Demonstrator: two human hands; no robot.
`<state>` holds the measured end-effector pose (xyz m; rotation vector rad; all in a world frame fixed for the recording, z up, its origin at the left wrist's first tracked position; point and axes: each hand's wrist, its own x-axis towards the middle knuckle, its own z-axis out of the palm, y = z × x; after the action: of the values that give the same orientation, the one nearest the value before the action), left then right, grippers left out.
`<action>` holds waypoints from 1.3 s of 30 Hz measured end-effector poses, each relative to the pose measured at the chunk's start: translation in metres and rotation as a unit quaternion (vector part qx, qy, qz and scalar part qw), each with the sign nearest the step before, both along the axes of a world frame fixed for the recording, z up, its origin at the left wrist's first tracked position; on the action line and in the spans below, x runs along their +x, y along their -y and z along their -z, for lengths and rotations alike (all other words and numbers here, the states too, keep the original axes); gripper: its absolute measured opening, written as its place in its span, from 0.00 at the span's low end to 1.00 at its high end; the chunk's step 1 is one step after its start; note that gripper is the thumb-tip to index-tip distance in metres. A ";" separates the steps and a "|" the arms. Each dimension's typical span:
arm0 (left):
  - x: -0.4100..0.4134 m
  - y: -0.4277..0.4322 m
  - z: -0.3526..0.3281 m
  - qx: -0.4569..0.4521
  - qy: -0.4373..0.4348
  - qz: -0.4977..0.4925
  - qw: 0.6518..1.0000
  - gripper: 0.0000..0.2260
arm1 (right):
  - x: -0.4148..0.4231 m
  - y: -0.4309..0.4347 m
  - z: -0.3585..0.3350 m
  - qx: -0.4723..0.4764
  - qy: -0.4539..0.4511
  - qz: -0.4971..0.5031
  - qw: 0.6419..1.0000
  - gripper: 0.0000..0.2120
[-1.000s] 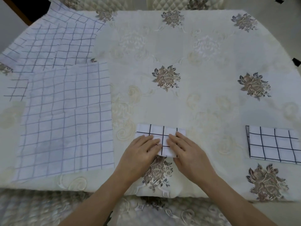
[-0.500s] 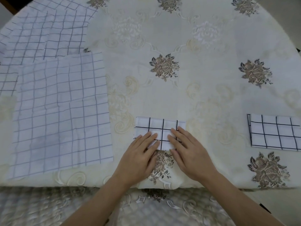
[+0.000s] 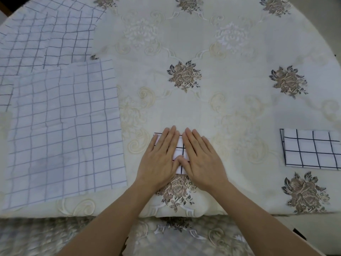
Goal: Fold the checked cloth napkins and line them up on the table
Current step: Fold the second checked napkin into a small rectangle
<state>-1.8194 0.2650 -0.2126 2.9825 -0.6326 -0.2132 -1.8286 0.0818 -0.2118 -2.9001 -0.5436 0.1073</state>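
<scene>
Pressing flat, left hand [image 3: 160,160] and right hand [image 3: 202,159] had slid forward over the folded napkin [image 3: 179,150], fingers straight, gripping nothing, covering most of it.

I am seeing soft, even, fairly bright light spreading over the tabletop [image 3: 239,117], thin faint shadows sitting beside the left hand [image 3: 158,159] and right hand [image 3: 203,159], the wide lens bowing the far edge and corners, the bottom strip smearing into blur, the centre reading reasonably sharp
</scene>
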 end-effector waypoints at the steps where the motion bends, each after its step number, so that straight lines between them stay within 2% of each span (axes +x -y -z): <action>1: 0.000 -0.002 0.001 0.004 0.003 0.000 1.000 0.31 | 0.000 0.003 0.000 -0.019 -0.005 -0.005 1.000 0.35; 5: -0.003 -0.007 0.000 0.002 0.001 -0.023 1.000 0.33 | -0.002 0.015 -0.002 -0.050 -0.019 0.009 0.999 0.40; 11: -0.009 -0.009 -0.002 -0.006 -0.002 -0.100 0.995 0.38 | -0.004 0.020 -0.002 -0.064 -0.027 0.038 0.997 0.39; 16: -0.003 0.010 -0.009 -0.025 0.008 -0.027 0.999 0.31 | -0.003 -0.001 -0.007 -0.017 -0.003 0.036 0.999 0.31; 18: -0.002 0.012 -0.003 -0.024 0.000 -0.014 1.000 0.30 | -0.003 -0.002 -0.004 -0.007 -0.014 0.030 0.999 0.32; 22: 0.000 -0.006 0.002 -0.004 0.000 0.006 1.000 0.33 | -0.005 0.022 -0.002 -0.056 -0.027 -0.001 0.998 0.36; 31: -0.005 -0.019 -0.004 0.034 -0.017 -0.073 0.997 0.36 | -0.008 0.037 -0.001 -0.043 -0.033 0.000 0.999 0.39; 34: -0.015 -0.008 -0.009 0.012 -0.023 -0.128 0.991 0.36 | -0.006 0.037 -0.007 -0.046 -0.062 -0.005 0.997 0.40; 36: -0.026 0.004 -0.015 -0.034 -0.019 -0.207 0.978 0.36 | -0.002 0.036 -0.015 -0.052 -0.077 -0.007 0.996 0.41; 37: -0.032 0.012 -0.020 -0.075 -0.014 -0.265 0.961 0.35 | 0.001 0.036 -0.019 -0.055 -0.073 -0.011 0.996 0.41; 39: -0.044 0.030 -0.032 -0.183 0.015 -0.393 0.901 0.31 | 0.012 0.038 -0.026 -0.057 -0.042 -0.033 0.997 0.37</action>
<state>-1.8637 0.2354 -0.1805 2.6063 0.5029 0.0166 -1.8163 0.0441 -0.1862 -2.9714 -0.6373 0.2773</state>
